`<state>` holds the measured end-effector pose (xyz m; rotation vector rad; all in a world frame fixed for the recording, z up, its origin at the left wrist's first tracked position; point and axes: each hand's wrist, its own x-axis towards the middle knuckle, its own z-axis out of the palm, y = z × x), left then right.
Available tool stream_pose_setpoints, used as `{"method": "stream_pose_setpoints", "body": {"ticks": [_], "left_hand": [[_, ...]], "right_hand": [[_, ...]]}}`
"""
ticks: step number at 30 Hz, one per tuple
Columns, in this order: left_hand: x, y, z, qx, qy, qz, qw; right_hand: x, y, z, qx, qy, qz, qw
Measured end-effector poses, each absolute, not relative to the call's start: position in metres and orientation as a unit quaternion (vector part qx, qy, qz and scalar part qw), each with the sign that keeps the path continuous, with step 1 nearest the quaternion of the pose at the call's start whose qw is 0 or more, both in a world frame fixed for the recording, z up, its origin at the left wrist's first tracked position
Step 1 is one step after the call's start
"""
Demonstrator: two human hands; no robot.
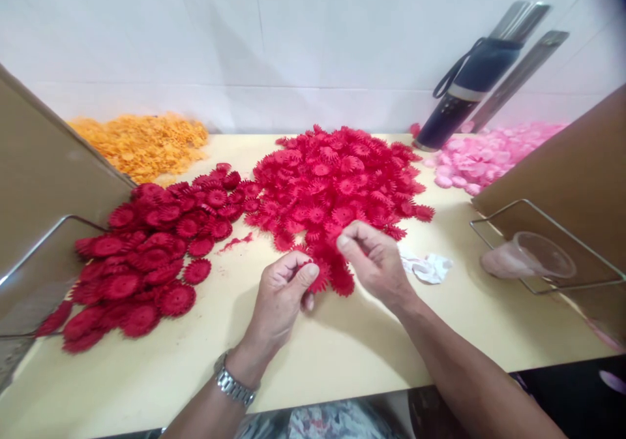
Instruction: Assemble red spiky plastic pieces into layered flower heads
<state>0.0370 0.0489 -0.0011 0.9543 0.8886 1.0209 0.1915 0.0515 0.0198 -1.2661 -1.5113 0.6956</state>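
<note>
My left hand (288, 289), with a metal watch on the wrist, pinches a red fringed flower piece (320, 277) between thumb and fingers. Just to its right, my right hand (374, 259) has thumb and forefinger pressed together at the front edge of the red pile; what they hold, if anything, is too small to tell. Behind both hands spreads a large heap of red fringed pieces (342, 178). On the left lies a second heap of darker red, rounder flower pieces (151, 256).
Orange petals (147, 142) lie at the back left, pink petals (493, 155) at the back right. A dark blue bottle (460, 93) stands by the wall. Crumpled tissue (430, 268) and a plastic cup (528, 256) in a wire holder are on the right. Cardboard panels (572, 191) flank the table.
</note>
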Motion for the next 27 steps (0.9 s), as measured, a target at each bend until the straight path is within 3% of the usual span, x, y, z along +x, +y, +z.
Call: {"method": "stream_pose_setpoints", "body": {"ticks": [3, 7, 10, 12, 15, 20, 27], "left_hand": [[0.037, 0.049, -0.001, 0.423, 0.396, 0.451, 0.679], [0.037, 0.051, 0.002, 0.405, 0.423, 0.453, 0.672], [0.038, 0.052, 0.006, 0.389, 0.445, 0.467, 0.657], [0.038, 0.051, 0.008, 0.378, 0.455, 0.473, 0.653], [0.039, 0.05, 0.008, 0.382, 0.472, 0.468, 0.642], [0.039, 0.05, 0.005, 0.407, 0.492, 0.456, 0.62], [0.039, 0.049, 0.005, 0.447, 0.438, 0.422, 0.656]], "right_hand": [[0.206, 0.056, 0.02, -0.568, -0.613, 0.199, 0.513], [0.226, 0.064, 0.019, -0.616, -0.67, -0.016, 0.415], [0.23, 0.066, 0.019, -0.617, -0.678, -0.074, 0.393], [0.226, 0.064, 0.021, -0.6, -0.675, -0.056, 0.426], [0.209, 0.056, 0.025, -0.542, -0.696, 0.066, 0.467], [0.182, 0.048, 0.025, -0.438, -0.751, 0.287, 0.403], [0.187, 0.05, 0.023, -0.448, -0.753, 0.251, 0.411]]}}
